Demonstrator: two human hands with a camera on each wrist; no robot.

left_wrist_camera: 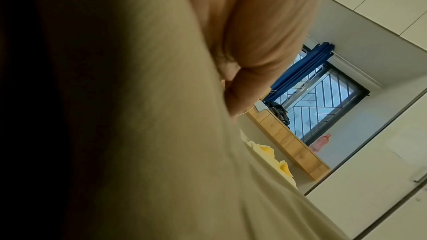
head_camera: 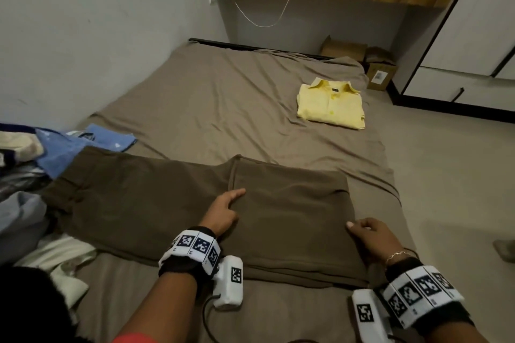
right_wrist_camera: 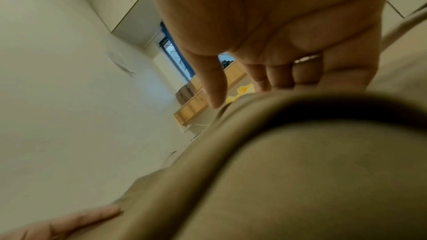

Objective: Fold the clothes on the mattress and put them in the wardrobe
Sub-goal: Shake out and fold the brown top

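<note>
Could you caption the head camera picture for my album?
Both hands press half-folded brown trousers flat; a folded yellow shirt waits behind.

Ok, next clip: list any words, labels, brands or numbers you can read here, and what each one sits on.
No text can be read in any view.
Cardboard box by the wardrobe: a white label, too small and blurred to read.
Yellow shirt: dark collar tag, illegible.
Wrist bands beside the left hand and right hand: black-and-white square marker patterns only, no letters or digits.

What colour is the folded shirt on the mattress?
Pale yellow; the folded shirt shows best in the head view.
</note>
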